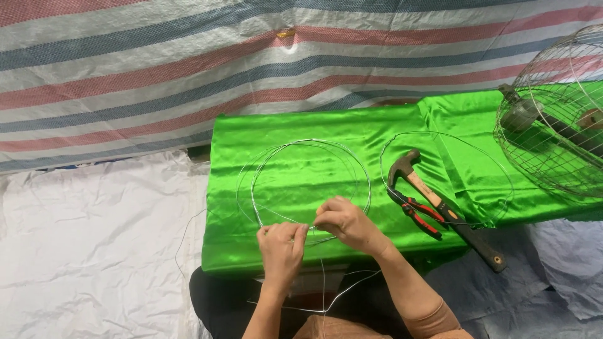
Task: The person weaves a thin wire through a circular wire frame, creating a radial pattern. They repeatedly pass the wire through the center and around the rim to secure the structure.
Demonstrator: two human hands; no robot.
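Both hands pinch the wire loop [301, 182] at its near edge: left hand [282, 246] and right hand [347, 223], fingers pressed together. Loop lies on the green-draped table [282, 125] (hammer [440, 204] and red pliers [419, 213] just right).

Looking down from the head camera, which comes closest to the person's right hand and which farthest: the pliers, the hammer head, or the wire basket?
From the right hand:
1. Red-handled pliers, just to its right on the green cloth.
2. Hammer head, up and to the right, a little farther.
3. Wire basket, at the far right edge, clearly farthest.
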